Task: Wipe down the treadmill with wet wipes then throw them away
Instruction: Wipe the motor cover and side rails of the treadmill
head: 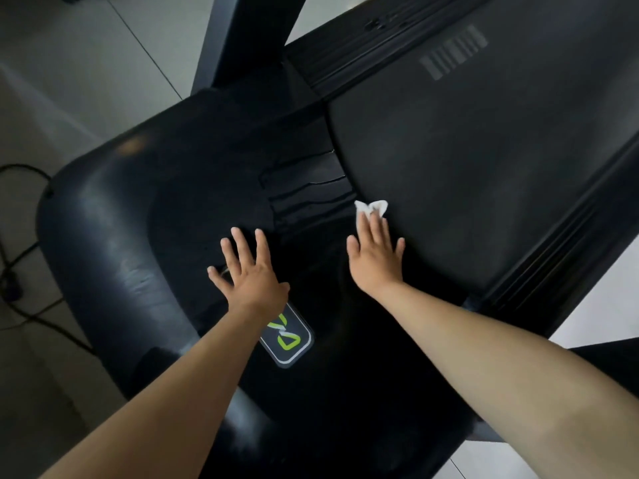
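- A black cable [21, 248] lay on the pale floor tiles [79, 63], off the left side of the treadmill [193, 157].
- The treadmill's shiny black front cover [114, 216] filled the left and middle of the view.
- The left hand [249, 271] lay flat on that cover. Its fingers were straight and spread apart, and it held nothing.
- Right by that wrist, toward the cover's near edge, sat a small badge [288, 337] with a green mark on it.
- The right hand [375, 261] was flat too. Its fingers were straight and close together, and they pressed down on a white wet wipe [371, 206] without curling round it.
- The wipe lay at the front edge of the belt [484, 150], right where the belt met the cover. Its crumpled end poked out past the fingertips.
- The dark belt ran off to the upper right, with a patch of pale stripes [453, 51] near its far end.
- A ridged black side rail [556, 243] ran along the belt's right edge.
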Motion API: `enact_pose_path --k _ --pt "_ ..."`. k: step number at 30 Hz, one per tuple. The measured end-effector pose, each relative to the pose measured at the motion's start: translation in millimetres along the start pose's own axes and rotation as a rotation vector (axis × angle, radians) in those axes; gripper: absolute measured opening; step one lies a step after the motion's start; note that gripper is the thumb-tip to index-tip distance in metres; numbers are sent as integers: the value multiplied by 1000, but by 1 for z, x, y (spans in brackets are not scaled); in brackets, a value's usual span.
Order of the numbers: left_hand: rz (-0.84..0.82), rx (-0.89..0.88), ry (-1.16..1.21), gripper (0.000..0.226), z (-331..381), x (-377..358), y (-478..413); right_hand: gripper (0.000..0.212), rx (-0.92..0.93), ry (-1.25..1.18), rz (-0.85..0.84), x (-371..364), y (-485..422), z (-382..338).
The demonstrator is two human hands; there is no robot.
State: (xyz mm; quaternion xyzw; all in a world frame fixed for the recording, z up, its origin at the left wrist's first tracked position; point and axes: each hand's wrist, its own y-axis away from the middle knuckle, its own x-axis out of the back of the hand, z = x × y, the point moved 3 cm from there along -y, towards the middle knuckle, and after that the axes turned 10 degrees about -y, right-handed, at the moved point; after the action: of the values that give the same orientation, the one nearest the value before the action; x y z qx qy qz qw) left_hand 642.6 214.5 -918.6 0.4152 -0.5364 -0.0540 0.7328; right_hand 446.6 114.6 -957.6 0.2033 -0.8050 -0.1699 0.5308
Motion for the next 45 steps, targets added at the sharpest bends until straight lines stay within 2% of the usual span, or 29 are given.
enact_pose_path --k 4,6,12,15,18,20,22,24,26,29,34,36,38,40,42,45 --pt "-4 2 -5 108 0 1 0 61 -165 -78 -7 2 -12 -14" --pt "0 -1 -15 108 -2 2 1 60 -155 -109 -15 -4 -14 -36" --pt "19 44 -97 124 -5 16 0 60 314 -34 -127 -28 11 -84" --pt "-17 51 -162 132 -7 24 -6 59 412 59 -126 -27 11 -69" --pt "-44 54 -147 137 -10 23 -10 58 183 -5 6 -11 -11 -42" --pt "-53 45 -98 138 -13 20 -11 58 9 -97 31 0 -28 -28" --pt "-59 35 -80 139 -14 20 -13 60 -81 -127 3 7 -43 -25" --pt "-72 39 -82 140 -14 21 -14 62 -84 -115 -22 7 -50 -33" --pt "-84 49 -89 142 -14 22 -15 62 -9 -84 -31 1 -48 -49" --pt "-88 53 -89 143 -14 21 -15 61 240 6 -49 -16 -27 -74" --pt "-89 60 -90 141 -15 22 -16 61 652 97 -249 -42 17 -87" --pt "-90 60 -89 141 -15 22 -16 60 732 121 -254 -41 18 -83" --pt "-92 57 -80 142 -16 22 -16 59 642 122 -160 -35 5 -76" --pt "-104 57 -81 143 -16 22 -15 58 414 75 -50 -24 -14 -67" --pt "-119 55 -82 142 -16 22 -15 59 215 22 -19 -15 -29 -60" --pt "-118 49 -70 142 -17 23 -15 61 139 13 -25 -16 -29 -62"
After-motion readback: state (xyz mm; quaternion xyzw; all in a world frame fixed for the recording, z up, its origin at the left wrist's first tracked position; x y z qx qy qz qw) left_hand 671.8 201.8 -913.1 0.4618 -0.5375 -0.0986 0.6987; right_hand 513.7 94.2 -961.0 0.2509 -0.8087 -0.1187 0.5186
